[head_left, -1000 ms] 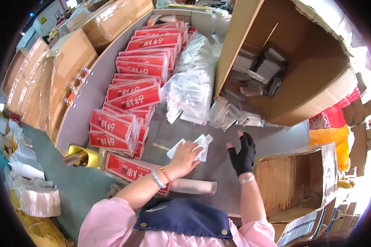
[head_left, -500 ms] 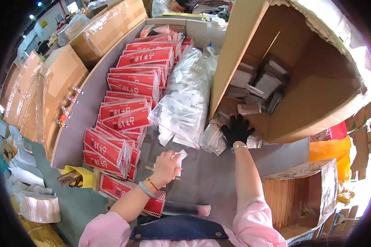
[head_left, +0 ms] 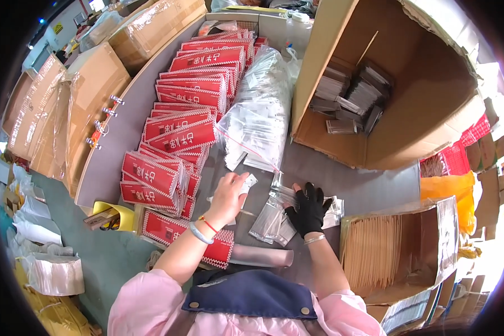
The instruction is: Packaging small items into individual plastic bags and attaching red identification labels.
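Note:
My left hand is bare, with a bracelet on its wrist, and holds a small white packet just above the grey table. My right hand wears a black fingerless glove and rests on a fanned stack of small clear sachets lying on the table. A larger heap of clear bags lies just beyond both hands. A red printed pouch lies under my left forearm.
Rows of red printed pouches cover the table's left side. A large open cardboard box tipped on its side holds dark packets at the right. A box of brown envelopes stands at lower right. Wrapped cartons line the left.
My right hand has come back from the cardboard box with clear sachets and set them on the table. My left hand has stayed near the middle with the white packet.

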`<action>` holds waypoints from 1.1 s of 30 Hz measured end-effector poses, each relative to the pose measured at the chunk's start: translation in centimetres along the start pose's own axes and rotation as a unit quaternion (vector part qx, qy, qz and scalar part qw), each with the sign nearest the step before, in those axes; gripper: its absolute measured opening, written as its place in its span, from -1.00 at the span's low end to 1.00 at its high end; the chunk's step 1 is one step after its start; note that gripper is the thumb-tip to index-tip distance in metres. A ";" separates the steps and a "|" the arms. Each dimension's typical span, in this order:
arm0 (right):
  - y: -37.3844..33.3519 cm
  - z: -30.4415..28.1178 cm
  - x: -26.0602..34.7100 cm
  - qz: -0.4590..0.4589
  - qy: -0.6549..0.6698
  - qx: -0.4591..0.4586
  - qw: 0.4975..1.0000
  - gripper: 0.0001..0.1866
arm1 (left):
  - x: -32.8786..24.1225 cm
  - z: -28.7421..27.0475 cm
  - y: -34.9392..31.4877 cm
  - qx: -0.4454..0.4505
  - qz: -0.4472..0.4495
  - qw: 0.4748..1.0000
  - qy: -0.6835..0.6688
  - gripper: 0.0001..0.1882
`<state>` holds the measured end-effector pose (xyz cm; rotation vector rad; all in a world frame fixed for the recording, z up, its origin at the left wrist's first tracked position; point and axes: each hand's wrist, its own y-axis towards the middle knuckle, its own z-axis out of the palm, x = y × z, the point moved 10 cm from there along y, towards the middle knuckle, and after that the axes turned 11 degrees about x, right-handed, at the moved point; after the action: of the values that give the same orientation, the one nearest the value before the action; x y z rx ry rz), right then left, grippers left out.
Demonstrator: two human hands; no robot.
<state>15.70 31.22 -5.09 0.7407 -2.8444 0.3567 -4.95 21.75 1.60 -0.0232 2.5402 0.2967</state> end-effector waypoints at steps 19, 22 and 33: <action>-27.3 -2.3 -24.6 0.341 -0.017 -0.140 0.930 -0.52 | -9.1 5.1 -3.1 0.317 0.049 0.939 -0.122 -0.64; -25.8 -1.3 -24.6 0.357 0.048 -0.072 0.930 -0.61 | -10.0 7.4 -7.5 0.348 0.149 0.925 -0.031 -0.55; -27.8 -2.8 -25.5 0.346 0.072 -0.186 0.917 -0.68 | -11.8 7.6 -9.8 0.294 0.140 0.945 -0.035 -0.32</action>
<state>51.82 20.02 -3.24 -0.3667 -2.8028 -0.0529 9.78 13.23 -0.09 0.5688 2.4593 -0.3567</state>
